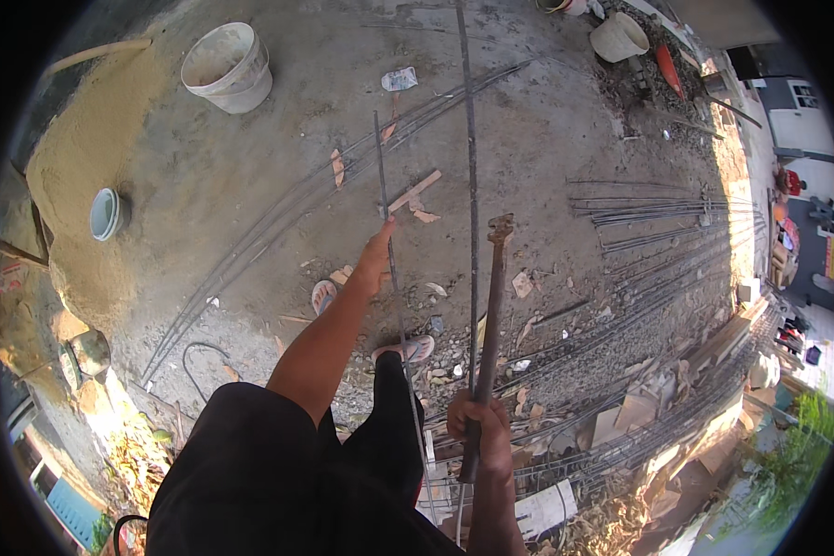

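My right hand (480,419) is wrapped around the lower part of a rebar bending bar (495,315), a rusty steel handle with a notched head at its top end. A long steel rod (471,167) runs down beside that bar to the same hand; whether the fingers grip it too I cannot tell. Farther left, my outstretched left hand (378,252) is closed at a thinner steel rod (383,171), its fingertips against the metal. This rod passes down past my leg. Part of the left fingers is hidden.
Several long rods (259,246) lie diagonally on the dirt floor, with more bundles (658,213) at right. White buckets (227,69) (618,39), a smaller pail (107,215) and a sand pile (79,167) stand around. Wood scraps (415,191) and rubble lie near my sandalled feet.
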The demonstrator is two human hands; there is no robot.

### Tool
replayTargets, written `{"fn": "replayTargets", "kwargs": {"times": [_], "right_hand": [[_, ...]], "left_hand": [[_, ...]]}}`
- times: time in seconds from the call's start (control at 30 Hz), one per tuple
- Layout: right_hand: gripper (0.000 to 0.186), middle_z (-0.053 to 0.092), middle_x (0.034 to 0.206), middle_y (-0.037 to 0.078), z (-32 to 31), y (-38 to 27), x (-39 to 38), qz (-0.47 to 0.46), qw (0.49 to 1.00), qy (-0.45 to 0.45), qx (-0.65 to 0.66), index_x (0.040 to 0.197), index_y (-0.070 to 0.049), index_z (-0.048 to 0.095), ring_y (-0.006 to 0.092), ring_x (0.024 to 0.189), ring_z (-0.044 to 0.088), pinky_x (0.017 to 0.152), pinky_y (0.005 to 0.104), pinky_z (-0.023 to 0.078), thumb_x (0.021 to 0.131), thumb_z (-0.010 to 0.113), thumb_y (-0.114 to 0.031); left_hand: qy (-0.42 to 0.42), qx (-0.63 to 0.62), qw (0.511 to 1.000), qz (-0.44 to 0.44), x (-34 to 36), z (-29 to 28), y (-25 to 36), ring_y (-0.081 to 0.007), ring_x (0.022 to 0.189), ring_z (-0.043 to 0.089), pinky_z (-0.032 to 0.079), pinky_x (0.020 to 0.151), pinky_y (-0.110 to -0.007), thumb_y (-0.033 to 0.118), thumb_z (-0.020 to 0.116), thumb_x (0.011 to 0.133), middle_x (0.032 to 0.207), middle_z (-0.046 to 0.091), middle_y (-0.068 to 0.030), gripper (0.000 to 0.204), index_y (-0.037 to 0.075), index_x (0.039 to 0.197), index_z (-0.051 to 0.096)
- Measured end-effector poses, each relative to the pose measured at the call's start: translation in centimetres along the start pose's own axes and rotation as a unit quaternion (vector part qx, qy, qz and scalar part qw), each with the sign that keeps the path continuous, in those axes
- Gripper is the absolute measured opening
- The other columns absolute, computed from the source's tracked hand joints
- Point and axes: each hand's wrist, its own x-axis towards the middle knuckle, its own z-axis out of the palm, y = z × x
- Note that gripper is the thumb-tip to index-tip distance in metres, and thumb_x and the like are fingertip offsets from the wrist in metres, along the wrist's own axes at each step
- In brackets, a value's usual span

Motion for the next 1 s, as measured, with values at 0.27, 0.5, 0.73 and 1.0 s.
{"fn": "replayTargets", "kwargs": {"times": [0.27, 0.5, 0.73, 1.0], "right_hand": [[0.022, 0.050, 0.072, 0.004, 7.2, -4.1, 3.6, -0.082, 0.984, -0.031, -0.154, 0.079, -0.003, 0.056, 0.0152, 0.061, 0.048, 0.058, 0.0301, 0.041, 0.091, 0.062, -0.021], [0.020, 0.059, 0.089, 0.008, 10.6, -8.4, 14.4, -0.226, 0.959, -0.133, -0.105, 0.091, -0.001, 0.063, 0.0195, 0.085, 0.054, 0.081, 0.0374, 0.045, 0.094, 0.063, -0.021], [0.038, 0.064, 0.117, 0.018, 11.1, -8.5, 22.9, -0.164, 0.973, -0.160, -0.015, 0.119, 0.008, 0.060, 0.0348, 0.125, 0.060, 0.120, 0.0501, 0.039, 0.096, 0.063, -0.022], [0.051, 0.063, 0.129, 0.025, -0.6, -7.4, 24.2, 0.018, 0.988, -0.100, -0.121, 0.133, 0.009, 0.054, 0.0330, 0.119, 0.067, 0.100, 0.0424, 0.061, 0.095, 0.069, -0.021]], "left_hand": [[-0.201, -0.354, 0.893, 0.192, -17.0, -13.5, 14.9, -0.0064, 0.047, 0.024, 0.021, 0.042, -0.025, 0.067, 0.040, 0.108, 0.059, 0.032, 0.0059, 0.067, 0.013, 0.069, 0.046], [-0.032, -0.242, 0.870, 0.429, -32.7, -16.3, 19.1, -0.0071, 0.048, 0.020, 0.018, 0.044, -0.028, 0.072, 0.034, 0.106, 0.058, 0.027, 0.0053, 0.073, 0.012, 0.065, 0.040], [0.117, -0.036, 0.807, 0.577, -34.4, -9.0, 19.1, -0.0070, 0.051, 0.036, 0.025, 0.048, -0.027, 0.068, 0.040, 0.108, 0.058, 0.041, 0.0028, 0.076, 0.007, 0.065, 0.051], [0.158, 0.049, 0.760, 0.629, -26.4, -2.5, 13.2, -0.0083, 0.054, 0.042, 0.033, 0.048, -0.032, 0.052, 0.064, 0.104, 0.054, 0.048, 0.0011, 0.064, 0.002, 0.065, 0.060]]}}
